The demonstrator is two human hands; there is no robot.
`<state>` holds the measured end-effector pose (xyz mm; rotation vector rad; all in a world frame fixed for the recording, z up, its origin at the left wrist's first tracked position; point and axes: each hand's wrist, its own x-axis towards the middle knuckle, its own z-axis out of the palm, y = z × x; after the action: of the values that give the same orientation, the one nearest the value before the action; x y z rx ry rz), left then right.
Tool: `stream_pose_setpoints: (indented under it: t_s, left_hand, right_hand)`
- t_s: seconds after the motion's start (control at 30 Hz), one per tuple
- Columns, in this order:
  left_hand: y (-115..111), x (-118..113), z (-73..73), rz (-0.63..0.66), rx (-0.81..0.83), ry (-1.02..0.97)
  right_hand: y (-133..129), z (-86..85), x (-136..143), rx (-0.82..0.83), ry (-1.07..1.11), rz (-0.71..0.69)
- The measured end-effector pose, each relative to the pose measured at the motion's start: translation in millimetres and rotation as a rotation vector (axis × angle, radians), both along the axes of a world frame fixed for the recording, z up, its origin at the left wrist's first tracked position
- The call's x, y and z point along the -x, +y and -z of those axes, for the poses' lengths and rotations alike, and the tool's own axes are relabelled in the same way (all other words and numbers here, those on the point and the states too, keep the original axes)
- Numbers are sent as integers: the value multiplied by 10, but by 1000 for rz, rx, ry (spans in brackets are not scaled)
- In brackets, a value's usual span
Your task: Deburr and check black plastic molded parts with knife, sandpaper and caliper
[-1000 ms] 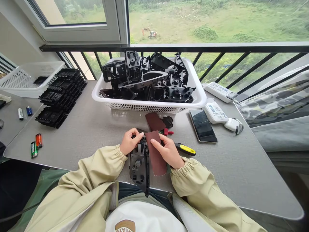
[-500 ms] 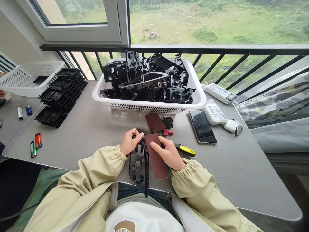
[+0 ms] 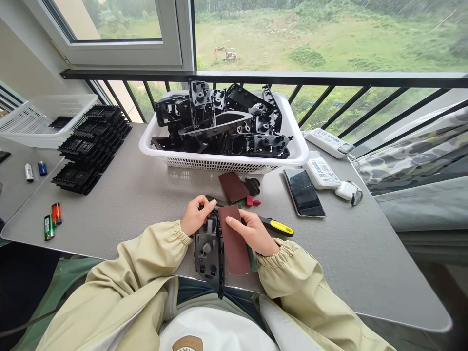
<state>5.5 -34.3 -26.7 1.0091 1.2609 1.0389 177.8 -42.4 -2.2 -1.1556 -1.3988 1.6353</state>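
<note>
My left hand [image 3: 193, 216] grips the top end of a long black plastic part [image 3: 209, 256] that reaches from the table edge toward my lap. My right hand [image 3: 254, 232] presses a strip of dark red sandpaper [image 3: 232, 243] flat against the part's right side, fingers laid over it. A second piece of sandpaper [image 3: 232, 186] lies just beyond my hands, beside a small red-handled tool [image 3: 253, 201]. A yellow-and-black handled tool [image 3: 278, 226] rests to the right of my right hand.
A white basket [image 3: 297, 146] piled with black plastic parts stands at the back. Stacked black parts [image 3: 91, 146] and an emptier white basket [image 3: 32, 119] are at the left. Lighters [image 3: 51, 220], a phone [image 3: 303, 192], two remotes [image 3: 321, 171] and an earbud case [image 3: 348, 191] lie around. A railing runs behind.
My right hand and the sandpaper have slid slightly toward me along the part. My left hand keeps its hold; the view shifted a little.
</note>
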Motion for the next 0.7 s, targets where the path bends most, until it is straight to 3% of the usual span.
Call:
stream_pose_setpoints:
  t_s: [0.1,0.4,0.7]
  left_hand:
    - [1,11,1,1,-21,28]
    - [15,34,21,-38,-140,160]
    - [22,52,27,-1,-79,82]
  right_hand:
    - [-2,2,-4,59,40,-16]
    - [32,-5,-22,213,159,230]
    - [20,42,33,369,308,100]
